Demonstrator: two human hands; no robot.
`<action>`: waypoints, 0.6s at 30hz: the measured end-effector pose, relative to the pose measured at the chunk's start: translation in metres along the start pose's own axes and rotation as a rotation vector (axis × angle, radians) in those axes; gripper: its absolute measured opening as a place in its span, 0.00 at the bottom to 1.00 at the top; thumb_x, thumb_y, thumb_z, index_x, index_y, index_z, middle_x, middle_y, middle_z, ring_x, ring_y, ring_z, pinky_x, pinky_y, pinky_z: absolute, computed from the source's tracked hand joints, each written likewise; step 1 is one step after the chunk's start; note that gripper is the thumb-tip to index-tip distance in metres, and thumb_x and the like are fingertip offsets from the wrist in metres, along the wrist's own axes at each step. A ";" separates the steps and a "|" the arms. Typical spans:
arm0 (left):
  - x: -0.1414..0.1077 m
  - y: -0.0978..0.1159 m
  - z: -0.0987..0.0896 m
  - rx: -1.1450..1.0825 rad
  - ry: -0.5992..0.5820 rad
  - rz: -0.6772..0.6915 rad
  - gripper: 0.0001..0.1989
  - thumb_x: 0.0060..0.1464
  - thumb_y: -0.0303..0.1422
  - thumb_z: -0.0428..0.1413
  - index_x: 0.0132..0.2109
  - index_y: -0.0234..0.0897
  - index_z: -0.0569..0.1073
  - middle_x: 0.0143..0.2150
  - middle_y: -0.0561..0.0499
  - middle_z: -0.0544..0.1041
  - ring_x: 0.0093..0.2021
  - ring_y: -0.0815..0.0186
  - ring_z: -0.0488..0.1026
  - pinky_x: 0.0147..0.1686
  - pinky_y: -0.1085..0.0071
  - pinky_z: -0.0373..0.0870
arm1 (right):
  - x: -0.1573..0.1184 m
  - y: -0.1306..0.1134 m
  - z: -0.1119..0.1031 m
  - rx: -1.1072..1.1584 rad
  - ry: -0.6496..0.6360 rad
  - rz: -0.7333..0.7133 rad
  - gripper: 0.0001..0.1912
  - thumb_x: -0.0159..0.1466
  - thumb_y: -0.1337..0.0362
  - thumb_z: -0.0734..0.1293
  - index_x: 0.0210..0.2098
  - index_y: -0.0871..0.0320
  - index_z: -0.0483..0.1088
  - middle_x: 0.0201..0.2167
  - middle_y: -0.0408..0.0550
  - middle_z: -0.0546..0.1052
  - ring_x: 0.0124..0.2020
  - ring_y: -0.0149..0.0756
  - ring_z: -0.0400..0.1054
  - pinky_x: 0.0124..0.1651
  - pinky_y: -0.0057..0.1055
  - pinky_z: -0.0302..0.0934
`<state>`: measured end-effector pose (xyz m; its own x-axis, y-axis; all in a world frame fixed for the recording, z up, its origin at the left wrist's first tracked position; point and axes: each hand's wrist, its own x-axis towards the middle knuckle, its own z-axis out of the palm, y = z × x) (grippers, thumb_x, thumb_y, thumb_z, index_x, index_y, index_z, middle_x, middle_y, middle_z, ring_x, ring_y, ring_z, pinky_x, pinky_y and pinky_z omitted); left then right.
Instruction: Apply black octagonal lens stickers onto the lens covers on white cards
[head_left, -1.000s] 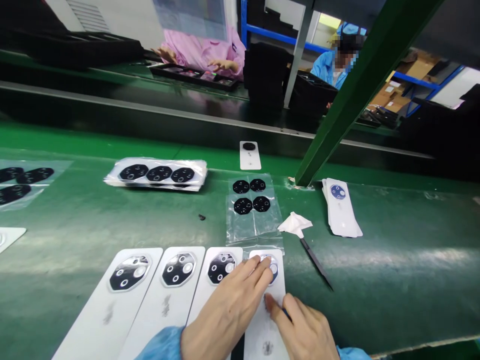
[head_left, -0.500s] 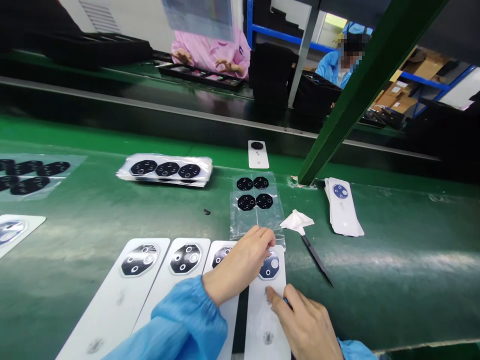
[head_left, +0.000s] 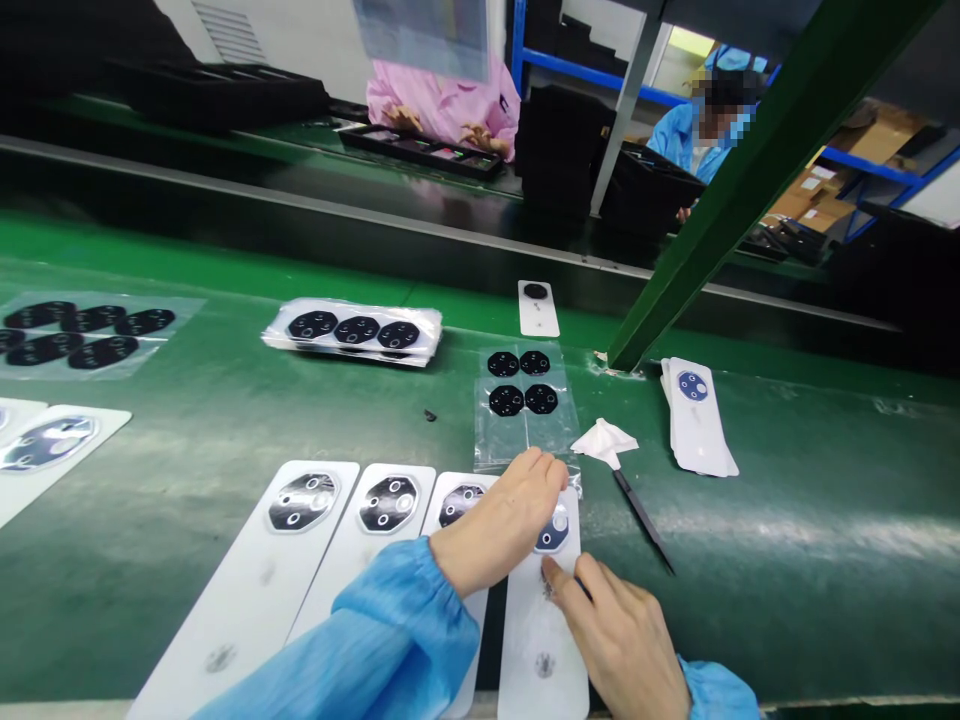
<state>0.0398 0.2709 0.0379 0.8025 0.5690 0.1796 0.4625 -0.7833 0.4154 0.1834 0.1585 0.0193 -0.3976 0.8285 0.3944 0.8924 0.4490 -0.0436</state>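
Note:
My left hand (head_left: 506, 520) is bent over the top of the rightmost white panel (head_left: 541, 640), its fingers curled at the dark octagonal plate (head_left: 553, 532); whatever they pinch is hidden. My right hand (head_left: 619, 625) rests lower on that panel's right side, index fingertip touching just below the plate, fingers slightly apart, nothing seen in them. More white panels with octagonal plates, such as this one (head_left: 388, 503), lie to the left, one partly under my left forearm. A clear sheet (head_left: 525, 430) with black octagonal stickers lies beyond my left hand.
A white tissue (head_left: 604, 440) and black tweezers (head_left: 643, 522) lie right of the panels. Farther off are stacked white cards (head_left: 697, 430), a sticker stack (head_left: 352, 330) and a green post (head_left: 720, 200). Two people sit across the bench.
The view has shifted, so the bench items appear slightly farther right. My right index fingertip has moved up the panel, nearer the plate. My left hand remains at the panel's top.

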 end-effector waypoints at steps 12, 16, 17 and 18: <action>-0.017 0.018 0.000 0.225 -0.053 0.096 0.15 0.48 0.13 0.41 0.39 0.32 0.62 0.35 0.47 0.64 0.35 0.60 0.60 0.35 0.65 0.62 | 0.000 -0.001 0.002 -0.015 0.000 0.007 0.24 0.72 0.69 0.44 0.44 0.61 0.69 0.25 0.46 0.69 0.22 0.31 0.65 0.23 0.29 0.55; -0.028 0.026 0.003 0.052 -0.034 0.043 0.14 0.53 0.14 0.39 0.39 0.34 0.62 0.36 0.47 0.64 0.36 0.62 0.61 0.36 0.67 0.63 | 0.001 -0.002 0.001 -0.008 0.005 0.017 0.24 0.71 0.70 0.43 0.41 0.60 0.69 0.26 0.47 0.70 0.23 0.33 0.66 0.23 0.29 0.56; -0.032 0.027 0.003 -0.005 -0.022 0.031 0.14 0.55 0.15 0.38 0.39 0.35 0.62 0.36 0.47 0.65 0.36 0.62 0.61 0.36 0.67 0.64 | 0.001 -0.002 0.001 -0.008 0.009 0.019 0.25 0.71 0.70 0.42 0.41 0.60 0.69 0.26 0.47 0.70 0.23 0.33 0.66 0.23 0.29 0.56; -0.035 0.028 0.003 -0.058 -0.008 0.023 0.14 0.57 0.16 0.37 0.39 0.35 0.62 0.37 0.47 0.65 0.36 0.63 0.61 0.37 0.67 0.64 | 0.001 -0.003 0.000 -0.011 0.011 0.022 0.25 0.71 0.70 0.42 0.40 0.60 0.69 0.26 0.47 0.70 0.23 0.33 0.66 0.23 0.29 0.56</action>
<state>0.0253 0.2279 0.0411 0.8158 0.5488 0.1823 0.4214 -0.7800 0.4625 0.1804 0.1585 0.0196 -0.3760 0.8343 0.4033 0.9030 0.4275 -0.0425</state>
